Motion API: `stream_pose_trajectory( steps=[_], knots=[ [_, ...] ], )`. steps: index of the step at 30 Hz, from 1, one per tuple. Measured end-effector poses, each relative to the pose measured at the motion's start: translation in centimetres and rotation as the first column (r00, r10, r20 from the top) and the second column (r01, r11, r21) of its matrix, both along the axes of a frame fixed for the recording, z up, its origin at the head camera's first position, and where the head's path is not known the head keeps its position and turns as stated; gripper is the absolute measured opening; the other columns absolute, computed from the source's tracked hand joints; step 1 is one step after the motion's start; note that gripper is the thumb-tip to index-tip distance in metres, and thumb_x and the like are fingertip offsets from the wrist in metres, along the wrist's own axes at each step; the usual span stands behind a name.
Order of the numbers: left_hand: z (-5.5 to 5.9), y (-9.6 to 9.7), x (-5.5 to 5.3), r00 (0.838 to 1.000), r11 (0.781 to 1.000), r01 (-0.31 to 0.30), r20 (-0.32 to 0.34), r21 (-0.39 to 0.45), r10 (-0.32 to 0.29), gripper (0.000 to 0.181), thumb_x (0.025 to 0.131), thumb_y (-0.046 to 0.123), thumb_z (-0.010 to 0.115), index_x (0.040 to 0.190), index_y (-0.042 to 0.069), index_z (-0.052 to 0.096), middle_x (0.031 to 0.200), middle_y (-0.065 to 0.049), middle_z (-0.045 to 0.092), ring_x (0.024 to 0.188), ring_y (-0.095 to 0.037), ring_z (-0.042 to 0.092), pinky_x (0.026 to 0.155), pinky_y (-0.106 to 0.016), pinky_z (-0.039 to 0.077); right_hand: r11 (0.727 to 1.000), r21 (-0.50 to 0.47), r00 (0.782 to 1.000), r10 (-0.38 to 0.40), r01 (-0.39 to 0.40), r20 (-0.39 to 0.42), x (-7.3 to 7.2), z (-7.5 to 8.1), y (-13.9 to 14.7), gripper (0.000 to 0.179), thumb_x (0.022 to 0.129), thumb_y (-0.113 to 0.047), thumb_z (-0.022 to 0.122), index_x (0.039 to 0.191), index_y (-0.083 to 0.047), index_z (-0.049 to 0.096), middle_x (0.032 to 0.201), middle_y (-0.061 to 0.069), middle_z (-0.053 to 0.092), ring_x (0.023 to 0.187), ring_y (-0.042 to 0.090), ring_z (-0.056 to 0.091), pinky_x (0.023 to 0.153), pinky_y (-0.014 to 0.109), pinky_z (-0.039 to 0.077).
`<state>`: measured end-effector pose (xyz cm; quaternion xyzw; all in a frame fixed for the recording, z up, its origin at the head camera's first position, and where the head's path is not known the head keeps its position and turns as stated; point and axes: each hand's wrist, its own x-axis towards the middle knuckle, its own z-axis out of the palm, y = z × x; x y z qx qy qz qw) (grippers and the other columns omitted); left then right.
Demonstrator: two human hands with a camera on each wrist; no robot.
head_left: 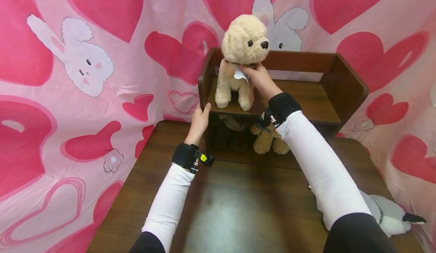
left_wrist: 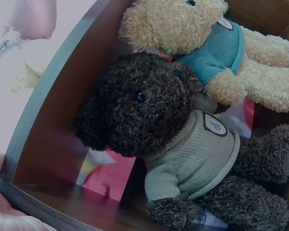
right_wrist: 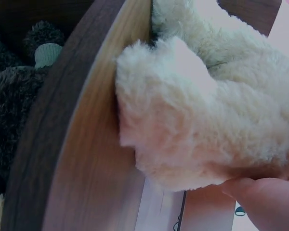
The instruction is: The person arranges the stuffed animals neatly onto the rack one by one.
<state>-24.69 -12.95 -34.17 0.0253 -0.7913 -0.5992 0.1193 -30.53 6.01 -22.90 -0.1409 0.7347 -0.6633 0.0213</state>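
Note:
A cream plush dog [head_left: 243, 41] stands upright on the upper board of a brown wooden shelf [head_left: 306, 94], at its left end. My right hand [head_left: 262, 79] holds the dog at the chest, just below the neck, beside a white tag [head_left: 240, 74]. In the right wrist view, the dog's paws [right_wrist: 159, 106] are against the board. My left hand [head_left: 199, 121] grips the front edge of the shelf's left side panel, thumb in front. Inside the lower compartment sit a dark brown teddy bear [left_wrist: 139, 106] in a pale sweater and a tan teddy bear [left_wrist: 164, 29] in a teal sweater.
The shelf stands at the back of a dark wooden table [head_left: 238, 207]. A grey and white plush toy [head_left: 391, 211] lies at the table's right, partly behind my right arm. A pink heart-and-bunny curtain [head_left: 112, 75] hangs around the table.

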Motion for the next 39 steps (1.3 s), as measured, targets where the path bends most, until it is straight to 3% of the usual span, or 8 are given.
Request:
stream_pose_trajectory(
  steps=[5,11,19,33,39],
  knots=[
    [0.0,0.0,0.1,1.0,1.0,0.002,0.013,0.001,-0.002,0.058,0.096,0.027,0.042,0.142,-0.002,0.022,0.144,-0.019,0.029,0.133,-0.025,0.026,0.109,-0.034,0.019,1.0,0.014,0.999,0.017,-0.017,-0.028,0.5,0.0,1.0,0.062,0.088,-0.026,0.057,0.14,-0.012,0.026,0.137,0.005,0.035,0.121,0.011,0.035,0.102,0.024,0.026],
    [0.0,0.0,0.1,1.0,1.0,0.005,-0.01,-0.003,-0.005,0.053,0.097,0.026,0.042,0.141,-0.001,0.027,0.141,-0.019,0.033,0.131,-0.025,0.029,0.108,-0.035,0.022,0.989,0.145,0.993,0.051,-0.036,-0.105,1.5,0.5,1.8,0.06,0.091,-0.026,0.052,0.141,-0.007,0.025,0.137,0.012,0.037,0.122,0.017,0.037,0.101,0.03,0.03],
    [0.0,0.0,0.1,0.999,1.0,0.001,-0.034,-0.004,-0.001,0.046,0.096,0.024,0.042,0.135,-0.001,0.037,0.135,-0.02,0.042,0.126,-0.027,0.037,0.105,-0.036,0.027,0.932,0.362,0.987,0.064,-0.007,-0.148,2.9,1.0,2.7,0.058,0.091,-0.025,0.052,0.138,0.001,0.027,0.136,0.019,0.037,0.125,0.026,0.037,0.1,0.038,0.033],
    [0.1,0.2,0.2,0.999,1.0,-0.012,-0.035,-0.006,0.011,0.039,0.096,0.023,0.042,0.124,-0.004,0.046,0.123,-0.024,0.049,0.118,-0.03,0.044,0.1,-0.039,0.033,0.857,0.515,0.97,0.118,0.009,-0.213,4.7,1.4,4.4,0.049,0.093,-0.023,0.05,0.134,0.001,0.038,0.134,0.018,0.042,0.119,0.029,0.044,0.097,0.041,0.036],
    [0.0,0.1,0.1,1.0,1.0,0.0,-0.028,0.0,0.0,0.043,0.096,0.023,0.042,0.131,-0.002,0.041,0.13,-0.021,0.046,0.122,-0.027,0.04,0.104,-0.037,0.03,0.813,0.583,0.961,0.157,0.005,-0.227,5.2,1.6,4.7,0.046,0.093,-0.03,0.051,0.13,-0.003,0.046,0.13,0.015,0.048,0.118,0.025,0.045,0.097,0.04,0.035]
  ],
)
